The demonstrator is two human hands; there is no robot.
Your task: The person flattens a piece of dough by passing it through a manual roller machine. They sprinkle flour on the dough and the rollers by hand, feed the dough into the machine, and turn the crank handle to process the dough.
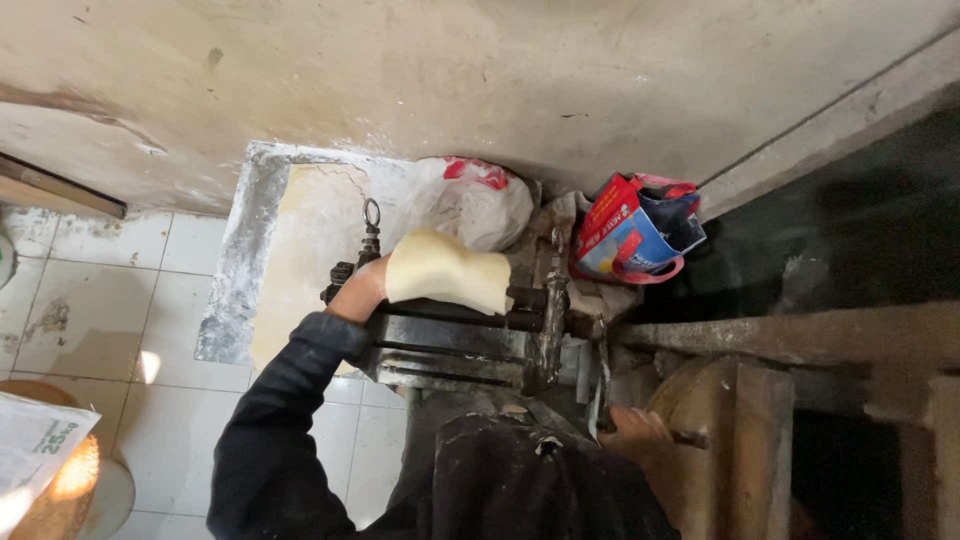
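Note:
A dark metal machine with rollers stands in front of me at the middle of the view. My left hand reaches over its top and holds a pale yellow sheet of dough draped on the roller. My right hand is low at the right, closed around a dark metal crank handle beside the machine. A dark sleeve covers my left arm.
A white plastic bag and a red and blue bag lie behind the machine against the stained wall. A floured slab sits on the white tiled floor at the left. A wooden frame stands at the right. A printed sack is at lower left.

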